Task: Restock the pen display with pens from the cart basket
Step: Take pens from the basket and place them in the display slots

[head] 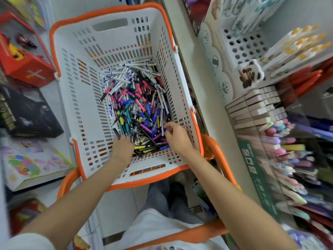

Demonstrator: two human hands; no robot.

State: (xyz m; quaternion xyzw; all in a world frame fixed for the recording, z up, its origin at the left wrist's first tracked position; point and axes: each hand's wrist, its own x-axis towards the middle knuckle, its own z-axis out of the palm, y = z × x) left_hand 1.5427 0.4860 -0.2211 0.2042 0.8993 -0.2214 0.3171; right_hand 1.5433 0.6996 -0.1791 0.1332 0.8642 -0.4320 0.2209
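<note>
Both hands work at the 6 o'clock end of the cart basket [81, 98]. Left hand [122, 147]: fingers buried in the pens [137, 105]; whether they grasp anything cannot be told. Right hand [177, 138]: fingers curled, pinching one pen at the heap's 4 o'clock edge. The heap is large. Pen display [292, 159], at 3 o'clock, is blurred and its fill is unclear. Judged early: most restocking outstanding.

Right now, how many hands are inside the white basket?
2. The left hand reaches into the pens at the near side of the basket; the right hand, to its right, pinches a pen.
</note>
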